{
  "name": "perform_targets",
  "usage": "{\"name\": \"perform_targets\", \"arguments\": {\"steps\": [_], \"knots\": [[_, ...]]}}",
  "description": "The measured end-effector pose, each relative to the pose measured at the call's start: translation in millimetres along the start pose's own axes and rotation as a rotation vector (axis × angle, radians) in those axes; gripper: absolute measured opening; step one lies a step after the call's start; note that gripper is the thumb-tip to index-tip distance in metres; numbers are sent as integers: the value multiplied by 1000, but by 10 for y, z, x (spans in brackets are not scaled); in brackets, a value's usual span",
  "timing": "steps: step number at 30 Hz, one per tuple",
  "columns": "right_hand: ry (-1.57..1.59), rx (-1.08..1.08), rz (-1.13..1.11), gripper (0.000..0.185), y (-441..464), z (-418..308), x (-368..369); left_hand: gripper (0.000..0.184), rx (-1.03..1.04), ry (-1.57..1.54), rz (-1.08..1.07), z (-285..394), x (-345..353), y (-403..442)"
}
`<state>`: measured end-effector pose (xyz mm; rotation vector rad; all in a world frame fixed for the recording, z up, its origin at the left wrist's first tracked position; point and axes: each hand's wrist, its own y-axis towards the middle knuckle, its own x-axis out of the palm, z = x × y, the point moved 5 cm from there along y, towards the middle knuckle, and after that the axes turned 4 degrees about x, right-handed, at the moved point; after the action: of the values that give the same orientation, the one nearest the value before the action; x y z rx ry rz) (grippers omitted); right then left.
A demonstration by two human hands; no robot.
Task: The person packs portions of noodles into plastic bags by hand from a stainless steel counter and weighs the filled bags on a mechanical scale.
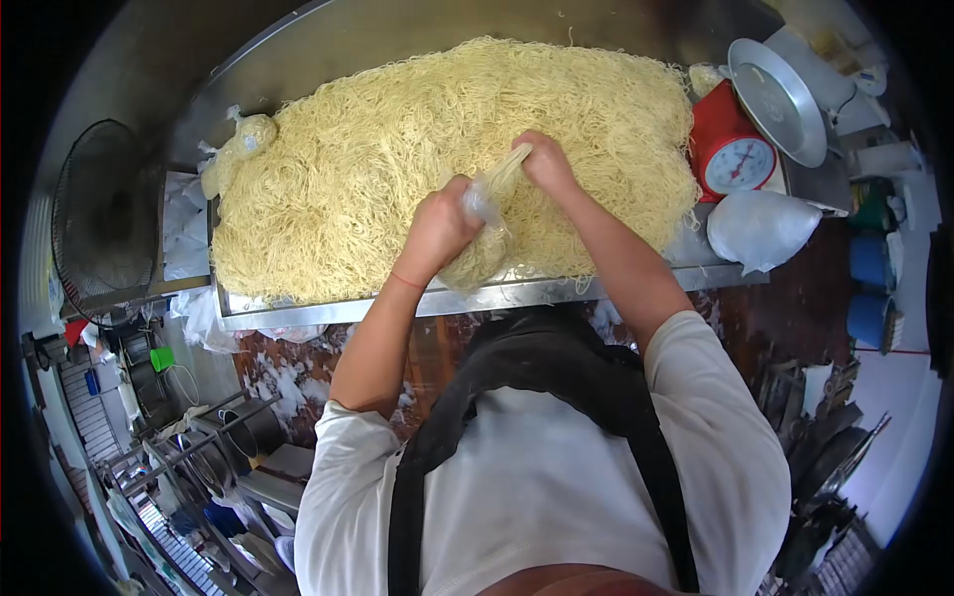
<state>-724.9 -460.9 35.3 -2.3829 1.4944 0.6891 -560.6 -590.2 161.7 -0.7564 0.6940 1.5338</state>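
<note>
A broad heap of pale yellow noodles [358,179] covers the metal tray table. At its front edge, my left hand [443,226] is closed around the neck of a clear plastic bag [481,253] with noodles inside. To the right and a little farther back, my right hand [548,162] grips a bunch of noodles [512,167], which stretches down to the bag's mouth. Both hands are above the heap. The fingertips of my left hand are partly hidden by the bag.
A red dial scale [733,149] with a round metal pan [778,102] stands at the right, behind a white plastic bag [763,228]. Tied noodle bags [253,135] lie at the left end. A metal rim [397,307] edges the table; a fan [104,219] stands left.
</note>
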Motion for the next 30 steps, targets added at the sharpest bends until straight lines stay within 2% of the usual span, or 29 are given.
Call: {"name": "perform_targets", "arguments": {"steps": [1,3,5,8,10,11,13,15,16,17,19,21,22,24,25,26,27,29,30], "knots": [[-27,17,41,17,89,77,-81,44,11,-15,26,-27,-2,0],[136,292,112,20,414,624,-359,45,11,-53,84,-34,-53,-11],[-322,271,151,25,806,961,-676,44,-16,-102,145,-4,-122,-36],[-466,342,147,38,941,294,-1257,40,42,-207,239,-11,-80,78],[-562,311,199,48,987,190,-1355,41,-58,-245,187,-351,138,145],[-700,376,17,53,976,214,-1283,42,-104,-260,164,-553,242,135],[-966,496,-351,64,874,216,-1147,45,-88,-161,291,-674,209,-33],[-794,421,-369,70,404,-364,-1143,47,-133,-90,475,-624,137,-285],[-776,230,-351,72,220,-459,-993,58,-164,-91,506,-550,132,-386],[-749,47,-330,74,6,-479,-799,60,-269,-162,415,-460,184,-448],[-825,-49,-337,79,-366,-569,-320,66,-476,-303,227,-236,349,-510],[-700,-234,-213,66,-417,-175,96,69,-392,-412,233,-42,554,-382],[-632,-227,-373,57,-379,-226,165,70,-349,-466,238,-17,622,-305],[-486,-207,-689,43,-339,-477,241,67,-304,-483,403,-265,733,-110],[-455,-249,-686,38,-347,-569,225,65,-285,-494,481,-353,761,-17],[-428,-288,-685,34,-372,-637,194,49,-286,-419,495,-427,700,27],[-401,-330,-682,32,-392,-681,181,43,-388,-675,520,-613,710,70],[-310,-277,-725,29,-411,-731,213,33,-582,-1183,554,-909,754,108],[-266,-254,-742,28,-401,-804,211,29,-551,-1247,543,-818,619,126]]}}
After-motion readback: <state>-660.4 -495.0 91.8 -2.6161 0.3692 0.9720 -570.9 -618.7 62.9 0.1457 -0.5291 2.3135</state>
